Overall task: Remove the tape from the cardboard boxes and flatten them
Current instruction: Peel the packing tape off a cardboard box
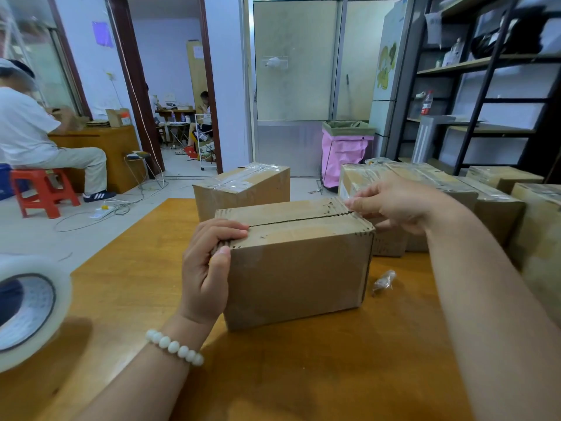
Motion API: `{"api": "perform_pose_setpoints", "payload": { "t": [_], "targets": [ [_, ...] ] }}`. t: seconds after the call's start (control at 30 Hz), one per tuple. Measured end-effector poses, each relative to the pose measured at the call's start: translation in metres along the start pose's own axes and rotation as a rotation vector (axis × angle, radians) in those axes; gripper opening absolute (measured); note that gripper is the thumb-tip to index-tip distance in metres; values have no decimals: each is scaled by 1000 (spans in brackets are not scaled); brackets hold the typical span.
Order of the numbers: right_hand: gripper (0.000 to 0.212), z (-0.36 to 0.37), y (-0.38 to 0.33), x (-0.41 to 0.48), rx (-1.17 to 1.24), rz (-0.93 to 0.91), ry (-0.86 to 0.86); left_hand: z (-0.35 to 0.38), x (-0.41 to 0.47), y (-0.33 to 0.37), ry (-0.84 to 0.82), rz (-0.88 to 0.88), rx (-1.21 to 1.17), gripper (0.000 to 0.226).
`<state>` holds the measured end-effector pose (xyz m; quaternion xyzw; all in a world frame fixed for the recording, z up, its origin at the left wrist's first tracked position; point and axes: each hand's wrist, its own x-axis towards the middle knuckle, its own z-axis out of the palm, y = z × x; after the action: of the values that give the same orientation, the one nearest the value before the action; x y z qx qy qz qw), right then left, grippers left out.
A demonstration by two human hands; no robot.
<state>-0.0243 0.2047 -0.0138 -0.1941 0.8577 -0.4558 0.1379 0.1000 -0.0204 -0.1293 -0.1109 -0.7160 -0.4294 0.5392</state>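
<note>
My left grip (209,268) is clamped on the box (297,268): four fingers curl over its top left edge and the thumb presses against the near left corner. A white bead bracelet (174,347) sits on that wrist. My right grip (400,205) is at the box's far right top corner, fingertips bunched together right where the seam (303,219) ends. I cannot tell whether they have tape pinched between them or only touch the cardboard.

The box stands upright on the orange tabletop (303,375), its top flaps closed, with the seam showing as a dark line across the lid.

Just to the right of the box, a crumpled scrap of clear tape (384,281) lies on the tabletop. Well to the left of the box, at the tabletop's edge, is a big roll of clear tape (30,311). Right behind the box stands another box (243,186) with shiny tape across its top. Behind and to the right of the box runs a row of taped boxes (440,189), the nearest one touching or almost touching it.

Farther behind the box are a pink bag bin (346,153) and a dark shelf rack (485,86). Far to the left of the box, a person in white (30,129) sits on a red stool (45,189).
</note>
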Motion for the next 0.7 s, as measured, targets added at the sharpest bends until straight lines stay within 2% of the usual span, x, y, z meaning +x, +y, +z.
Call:
{"api": "perform_pose_setpoints", "payload": {
  "t": [0.1, 0.2, 0.23, 0.33, 0.47, 0.57, 0.7],
  "targets": [
    [29, -3, -1, -2, 61, 21, -110, 0, 0, -1, 7, -2, -2, 30],
    [46, -10, 0, -4, 120, 24, -137, 1, 1, 0, -6, 5, 4, 29],
    [44, -12, 1, -4, 95, 23, -131, 2, 1, 0, -8, 8, 6, 29],
    [19, -10, 4, -1, -42, -6, -46, 2, 1, 0, -9, 9, 5, 30],
    [9, -5, 7, 6, -15, -25, 58, 2, 0, -1, -3, 11, 14, 29],
    [14, -4, 9, 11, 22, 25, 75, 2, 0, -1, -6, 5, 18, 29],
    [35, 2, 18, 16, -116, 52, 86, 3, 1, -2, -2, -1, 10, 28]
  ]
}}
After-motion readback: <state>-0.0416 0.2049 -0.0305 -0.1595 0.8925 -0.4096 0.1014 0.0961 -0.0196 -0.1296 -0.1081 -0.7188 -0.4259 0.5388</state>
